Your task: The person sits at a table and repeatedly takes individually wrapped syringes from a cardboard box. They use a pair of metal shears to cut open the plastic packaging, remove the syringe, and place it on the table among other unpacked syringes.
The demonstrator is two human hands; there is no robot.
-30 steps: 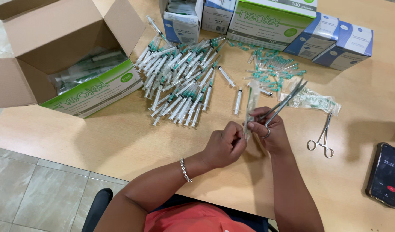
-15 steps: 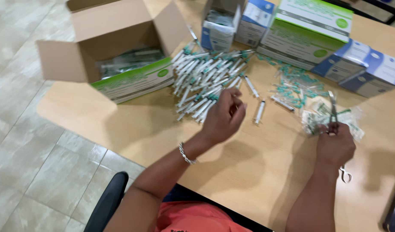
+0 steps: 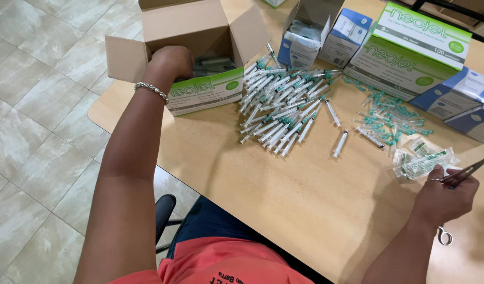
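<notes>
My left hand (image 3: 171,60) reaches into the open cardboard box (image 3: 200,26) at the table's far left corner, over a green-and-white carton (image 3: 202,92) of wrapped syringes; its fingers are hidden inside the box. My right hand (image 3: 446,193) rests near the table's right edge, closed on the handles of metal forceps (image 3: 474,169) that point up and right. A large pile of syringes with green caps (image 3: 284,102) lies between the two hands. Two loose syringes (image 3: 339,143) lie beside the pile.
Green needle caps (image 3: 391,118) and torn clear wrappers (image 3: 423,160) lie near my right hand. A second pair of scissors-like forceps (image 3: 444,235) lies by my wrist. Green and blue cartons (image 3: 418,50) line the far edge. Tiled floor lies left.
My left hand has moved from the middle of the table, past the syringe pile, into the cardboard box. My right hand with the forceps has stayed at the right side.
</notes>
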